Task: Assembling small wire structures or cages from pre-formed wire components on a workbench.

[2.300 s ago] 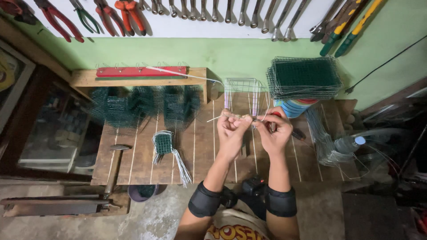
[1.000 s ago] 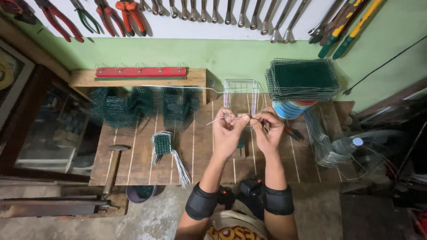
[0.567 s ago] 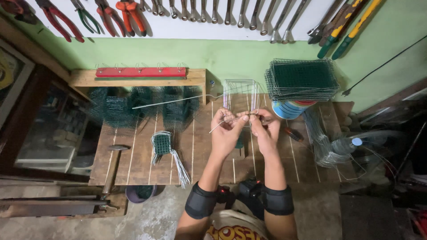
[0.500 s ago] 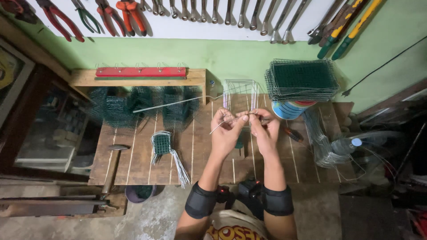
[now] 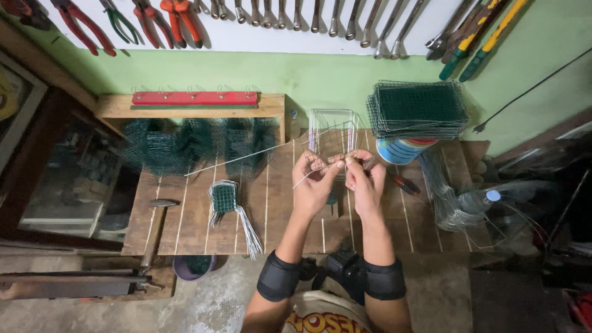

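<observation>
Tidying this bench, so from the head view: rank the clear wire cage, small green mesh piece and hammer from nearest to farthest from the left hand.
1. Clear wire cage, just beyond the left hand.
2. Small green mesh piece, to its left.
3. Hammer, at the bench's left edge.

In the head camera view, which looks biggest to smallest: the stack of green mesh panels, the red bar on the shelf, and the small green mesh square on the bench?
1. Stack of green mesh panels
2. Red bar, long but thin
3. Small green mesh square
</observation>
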